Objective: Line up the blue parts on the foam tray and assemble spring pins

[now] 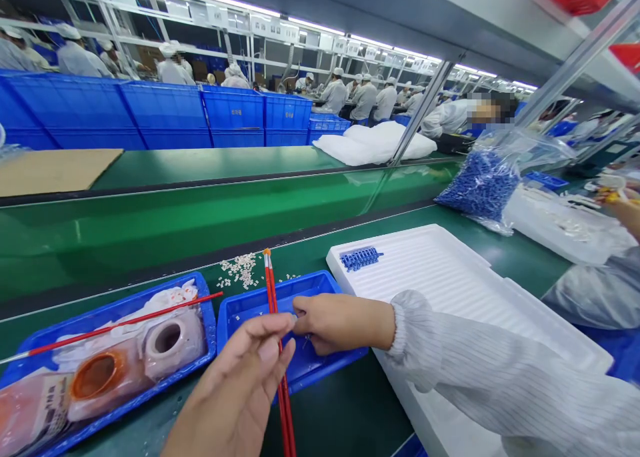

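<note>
My left hand [240,380] is closed in a pinch, fingertips together on a small blue piece [294,318] that is mostly hidden. Touching it from the other side, my right hand [333,320] has its fingers curled inward; what they hold cannot be made out. Both hands are over a shallow blue tray [320,375]. Two red-handled brushes [271,283] lie across this tray, passing beneath my left fingers. Beyond the tray, many tiny pale chips [241,270] are scattered on the green bench.
At left, a blue tray [210,323] holds open jars [173,347], white cloth and a thin red stick [150,319]. A white foam tray [425,263] carries a row of blue parts [360,258]. Behind it stands a bag of blue pieces [480,183]. A co-worker's sleeve [595,293] is at right.
</note>
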A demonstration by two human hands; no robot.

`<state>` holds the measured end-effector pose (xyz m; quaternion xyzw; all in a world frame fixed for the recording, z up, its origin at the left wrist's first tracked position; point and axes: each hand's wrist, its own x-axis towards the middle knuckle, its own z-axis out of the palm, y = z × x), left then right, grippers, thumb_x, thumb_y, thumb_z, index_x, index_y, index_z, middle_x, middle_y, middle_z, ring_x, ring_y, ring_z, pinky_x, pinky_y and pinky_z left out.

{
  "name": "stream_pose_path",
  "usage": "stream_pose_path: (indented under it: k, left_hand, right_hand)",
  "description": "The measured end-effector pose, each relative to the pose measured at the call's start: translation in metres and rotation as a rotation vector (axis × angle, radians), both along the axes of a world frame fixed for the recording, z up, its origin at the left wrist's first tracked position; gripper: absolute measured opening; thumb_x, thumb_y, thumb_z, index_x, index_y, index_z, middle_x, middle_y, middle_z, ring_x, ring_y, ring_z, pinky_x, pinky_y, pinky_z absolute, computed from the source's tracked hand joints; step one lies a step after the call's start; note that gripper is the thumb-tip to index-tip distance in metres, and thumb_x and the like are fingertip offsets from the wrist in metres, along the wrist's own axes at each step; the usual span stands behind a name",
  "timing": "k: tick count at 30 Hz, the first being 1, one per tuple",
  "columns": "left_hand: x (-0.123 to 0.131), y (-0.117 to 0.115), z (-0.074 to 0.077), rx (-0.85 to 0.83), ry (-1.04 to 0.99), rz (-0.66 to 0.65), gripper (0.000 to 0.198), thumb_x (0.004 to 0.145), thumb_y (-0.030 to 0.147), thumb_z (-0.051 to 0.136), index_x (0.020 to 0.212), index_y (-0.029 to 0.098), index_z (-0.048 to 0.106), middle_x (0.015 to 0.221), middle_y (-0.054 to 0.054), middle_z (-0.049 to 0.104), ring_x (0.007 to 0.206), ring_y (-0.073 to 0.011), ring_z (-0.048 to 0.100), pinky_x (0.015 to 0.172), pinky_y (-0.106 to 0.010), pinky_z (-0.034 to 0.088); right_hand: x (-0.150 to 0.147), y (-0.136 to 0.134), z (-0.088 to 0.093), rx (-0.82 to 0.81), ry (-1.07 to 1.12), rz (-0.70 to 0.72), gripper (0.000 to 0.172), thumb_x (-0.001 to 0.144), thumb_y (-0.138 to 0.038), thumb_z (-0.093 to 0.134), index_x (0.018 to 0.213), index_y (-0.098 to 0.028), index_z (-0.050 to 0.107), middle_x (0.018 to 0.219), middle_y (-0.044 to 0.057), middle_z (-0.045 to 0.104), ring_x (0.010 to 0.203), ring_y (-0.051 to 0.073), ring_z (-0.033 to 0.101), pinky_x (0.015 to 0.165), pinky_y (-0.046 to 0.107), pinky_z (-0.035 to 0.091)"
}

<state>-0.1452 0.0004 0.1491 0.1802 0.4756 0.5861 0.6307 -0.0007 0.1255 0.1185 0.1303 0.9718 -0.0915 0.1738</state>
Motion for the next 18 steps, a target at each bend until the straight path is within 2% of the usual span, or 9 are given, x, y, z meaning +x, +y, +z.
stream_pose_path:
  k: [2, 4, 6, 8, 11, 12, 14, 16, 18]
  left_hand:
    - [0.002, 0.011, 0.003, -0.077, -0.082, 0.062, 0.014, 0.079, 0.030, 0.062, 0.084, 0.022, 0.073, 0.106, -0.007, 0.069, 0.117, -0.0219, 0.055, 0.097, -0.034, 0.047]
    - [0.008, 0.022, 0.008, -0.177, -0.159, 0.109, 0.021, 0.086, 0.021, 0.050, 0.087, 0.021, 0.071, 0.114, -0.006, 0.066, 0.117, -0.0187, 0.055, 0.105, -0.040, 0.040]
    - [0.015, 0.034, 0.012, -0.241, -0.202, 0.132, 0.023, 0.089, 0.019, 0.046, 0.089, 0.020, 0.069, 0.118, -0.006, 0.065, 0.114, -0.0170, 0.056, 0.109, -0.042, 0.033]
    - [0.020, 0.045, 0.013, -0.271, -0.221, 0.126, 0.022, 0.091, 0.021, 0.046, 0.091, 0.018, 0.067, 0.116, -0.008, 0.065, 0.109, -0.0176, 0.059, 0.108, -0.043, 0.035]
    - [0.024, 0.057, 0.012, -0.239, -0.348, 0.006, 0.031, 0.095, 0.023, 0.039, 0.086, 0.012, 0.067, 0.094, -0.011, 0.069, 0.084, -0.0182, 0.067, 0.084, -0.038, 0.054]
    - [0.024, 0.059, 0.012, -0.214, -0.415, -0.020, 0.035, 0.096, 0.022, 0.036, 0.083, 0.010, 0.066, 0.083, -0.010, 0.069, 0.072, -0.0163, 0.067, 0.071, -0.032, 0.058]
    - [0.023, 0.060, 0.013, -0.175, -0.511, -0.007, 0.040, 0.097, 0.016, 0.030, 0.079, 0.008, 0.065, 0.066, -0.007, 0.066, 0.053, -0.0124, 0.063, 0.050, -0.022, 0.055]
    - [0.021, 0.058, 0.015, -0.188, -0.525, 0.066, 0.040, 0.095, 0.011, 0.029, 0.076, 0.007, 0.064, 0.060, -0.006, 0.064, 0.047, -0.0116, 0.062, 0.041, -0.019, 0.052]
    - [0.017, 0.053, 0.018, -0.248, -0.491, 0.145, 0.033, 0.093, 0.008, 0.034, 0.077, 0.006, 0.063, 0.065, -0.009, 0.068, 0.054, -0.0145, 0.067, 0.046, -0.021, 0.057]
  right_hand:
    - [0.006, 0.005, 0.012, -0.008, 0.045, -0.040, 0.011, 0.085, -0.013, 0.067, 0.090, -0.012, 0.058, 0.094, 0.003, 0.050, 0.059, 0.010, 0.045, 0.060, 0.024, 0.045]
    - [0.012, 0.009, 0.028, -0.017, 0.105, -0.072, 0.013, 0.080, -0.008, 0.070, 0.083, -0.011, 0.057, 0.091, 0.002, 0.047, 0.056, 0.009, 0.041, 0.057, 0.022, 0.041]
    - [0.015, 0.011, 0.046, -0.023, 0.176, -0.093, 0.015, 0.075, -0.003, 0.070, 0.076, -0.011, 0.057, 0.087, 0.002, 0.044, 0.056, 0.009, 0.038, 0.055, 0.022, 0.037]
    - [0.015, 0.010, 0.063, -0.024, 0.250, -0.103, 0.018, 0.073, 0.000, 0.070, 0.073, -0.011, 0.057, 0.085, 0.001, 0.042, 0.056, 0.009, 0.036, 0.053, 0.022, 0.034]
    - [0.007, 0.005, 0.080, -0.042, 0.342, -0.077, 0.016, 0.072, 0.000, 0.071, 0.078, -0.011, 0.060, 0.088, 0.002, 0.043, 0.059, 0.010, 0.038, 0.054, 0.021, 0.034]
    - [0.004, 0.003, 0.083, -0.056, 0.361, -0.056, 0.016, 0.073, -0.001, 0.071, 0.081, -0.011, 0.062, 0.089, 0.003, 0.045, 0.061, 0.011, 0.041, 0.055, 0.021, 0.036]
    - [-0.002, 0.000, 0.086, -0.093, 0.384, -0.014, 0.019, 0.076, -0.003, 0.071, 0.091, -0.012, 0.064, 0.092, 0.003, 0.048, 0.068, 0.012, 0.046, 0.060, 0.021, 0.039]
    - [-0.004, -0.001, 0.088, -0.145, 0.435, 0.005, 0.029, 0.077, -0.001, 0.070, 0.102, -0.012, 0.062, 0.098, 0.004, 0.052, 0.079, 0.014, 0.051, 0.069, 0.021, 0.043]
    - [0.000, -0.001, 0.088, -0.152, 0.511, -0.044, 0.034, 0.077, 0.001, 0.069, 0.106, -0.012, 0.057, 0.100, 0.003, 0.054, 0.088, 0.013, 0.053, 0.076, 0.020, 0.044]
